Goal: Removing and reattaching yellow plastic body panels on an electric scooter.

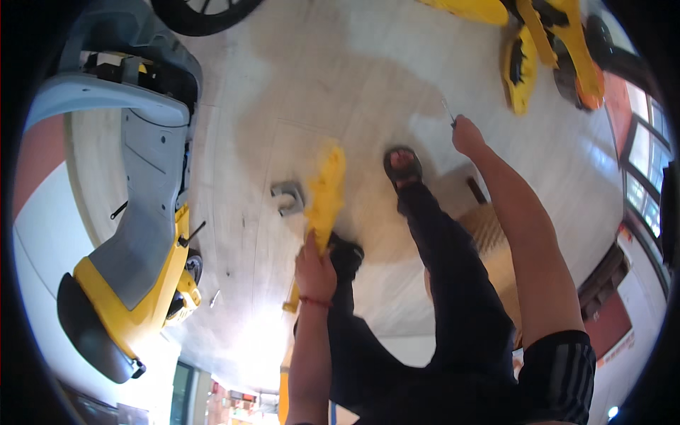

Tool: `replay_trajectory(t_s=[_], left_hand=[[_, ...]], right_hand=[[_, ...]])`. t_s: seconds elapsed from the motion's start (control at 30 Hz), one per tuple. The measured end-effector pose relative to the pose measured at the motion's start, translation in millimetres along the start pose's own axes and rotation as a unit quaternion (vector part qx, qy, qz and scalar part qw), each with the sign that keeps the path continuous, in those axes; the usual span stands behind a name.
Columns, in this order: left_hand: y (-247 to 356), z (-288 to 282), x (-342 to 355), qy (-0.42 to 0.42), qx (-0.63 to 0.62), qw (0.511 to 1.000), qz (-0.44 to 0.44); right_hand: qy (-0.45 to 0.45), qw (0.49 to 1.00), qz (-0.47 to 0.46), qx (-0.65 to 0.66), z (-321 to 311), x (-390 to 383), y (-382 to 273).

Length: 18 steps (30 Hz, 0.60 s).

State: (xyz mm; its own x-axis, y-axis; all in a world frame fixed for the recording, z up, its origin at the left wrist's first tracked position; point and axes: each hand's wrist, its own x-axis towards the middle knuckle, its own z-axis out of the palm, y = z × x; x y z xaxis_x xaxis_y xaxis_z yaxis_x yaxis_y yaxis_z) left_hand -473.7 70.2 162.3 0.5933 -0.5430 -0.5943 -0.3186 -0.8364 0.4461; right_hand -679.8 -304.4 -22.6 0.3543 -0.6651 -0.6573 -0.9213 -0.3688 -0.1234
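Note:
My left hand point(315, 275), with a red string at the wrist, is closed around the lower end of a long yellow plastic panel point(327, 190). The panel stands out ahead of the hand, above the floor, and its outline is blurred. Out to the right, my right hand point(467, 136) is closed on a screwdriver point(447, 110). Its thin metal shaft points away from me, and the handle is mostly hidden in the fist. Beside the panel, on its left, a grey U-shaped part point(288, 197) lies on the floor.
A grey and yellow scooter point(150, 170) with a black seat point(88, 333) stands at the left. A black wheel point(205, 15) shows at the top. Several yellow body panels point(520, 71) lie at the far right. A woven brown seat point(499, 255) is beside my right leg.

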Motion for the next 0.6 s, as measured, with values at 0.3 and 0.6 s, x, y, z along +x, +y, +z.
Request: replay_trajectory(t_s=[0.3,0.6], left_hand=[[-29,22,-3,0.051,-0.039,0.992,-0.105],[-48,10,-11,0.113,-0.001,0.985,-0.131]], right_hand=[[0.012,0.995,-0.085,-0.05,38,115,-76],[0.008,0.996,-0.069,-0.055,80,133,-58]])
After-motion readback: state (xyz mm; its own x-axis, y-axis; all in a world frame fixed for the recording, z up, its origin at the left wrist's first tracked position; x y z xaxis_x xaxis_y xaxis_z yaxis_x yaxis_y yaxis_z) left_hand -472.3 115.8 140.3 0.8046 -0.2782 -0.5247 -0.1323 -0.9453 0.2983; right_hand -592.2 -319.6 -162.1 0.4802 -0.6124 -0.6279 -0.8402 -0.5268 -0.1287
